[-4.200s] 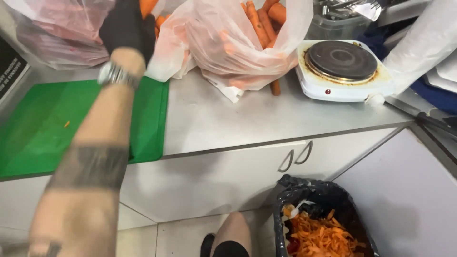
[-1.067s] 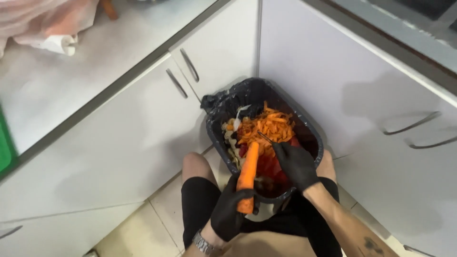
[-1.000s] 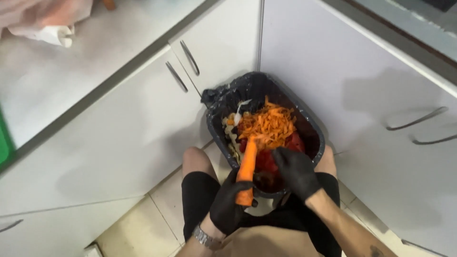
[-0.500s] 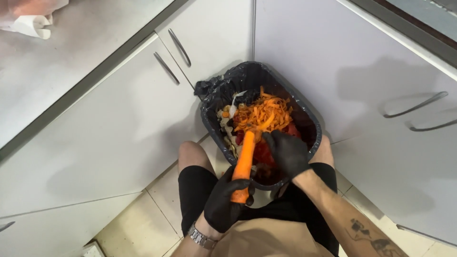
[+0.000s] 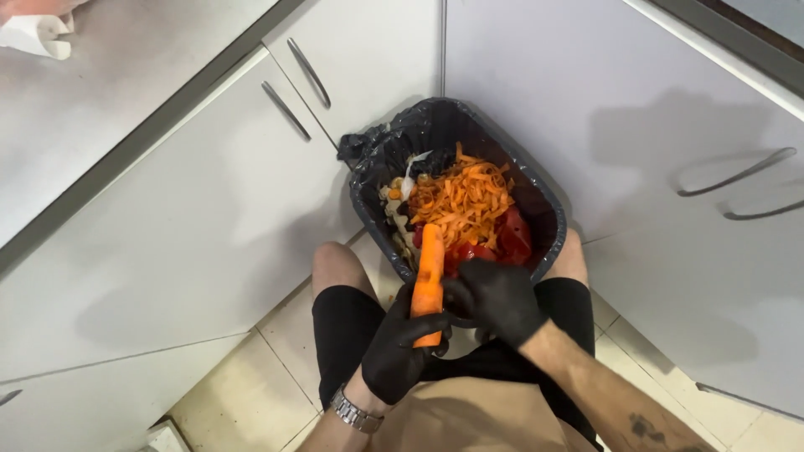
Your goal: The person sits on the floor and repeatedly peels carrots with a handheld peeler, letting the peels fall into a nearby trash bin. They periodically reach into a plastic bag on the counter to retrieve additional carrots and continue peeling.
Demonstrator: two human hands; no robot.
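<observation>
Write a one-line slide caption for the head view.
Gloved left hand holds a carrot over a lined bin of peelings, right hand against it.

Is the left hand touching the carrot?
Touching. The head view shows the gloved left hand wrapped around the lower end of the carrot, fingers closed over it, above the bin.

Carrot (image 5: 429,280) lower end hidden inside left hand (image 5: 398,351). Right hand (image 5: 496,300) covers whatever it grips. White object (image 5: 33,35) cropped at the frame's top-left corner.
</observation>
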